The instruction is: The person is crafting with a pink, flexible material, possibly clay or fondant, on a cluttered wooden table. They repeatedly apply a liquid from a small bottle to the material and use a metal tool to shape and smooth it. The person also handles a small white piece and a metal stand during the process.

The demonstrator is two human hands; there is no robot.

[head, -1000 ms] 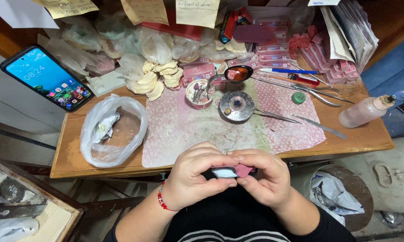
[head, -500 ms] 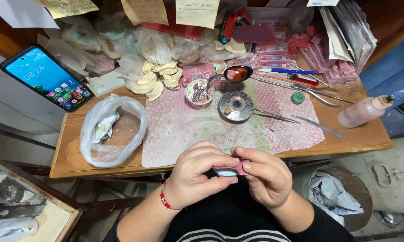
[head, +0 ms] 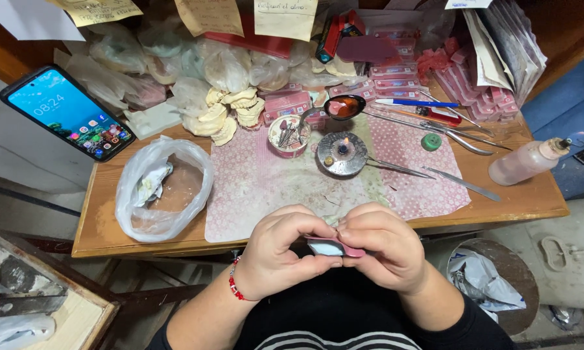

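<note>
Both hands, left hand (head: 280, 258) and right hand (head: 381, 249), pinch a small pink wax piece (head: 334, 246), apparently shaping it. The lit burner (head: 342, 153) sits at twelve o'clock; any next move needs steady fingertip pressure.

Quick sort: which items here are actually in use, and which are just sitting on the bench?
In use:
- left hand
- right hand
- small pink piece, pinched between both hands

Lying about:
- lit burner dish
- smartphone
- open plastic bag
- squeeze bottle
- metal hand tools
- plaster casts
</note>
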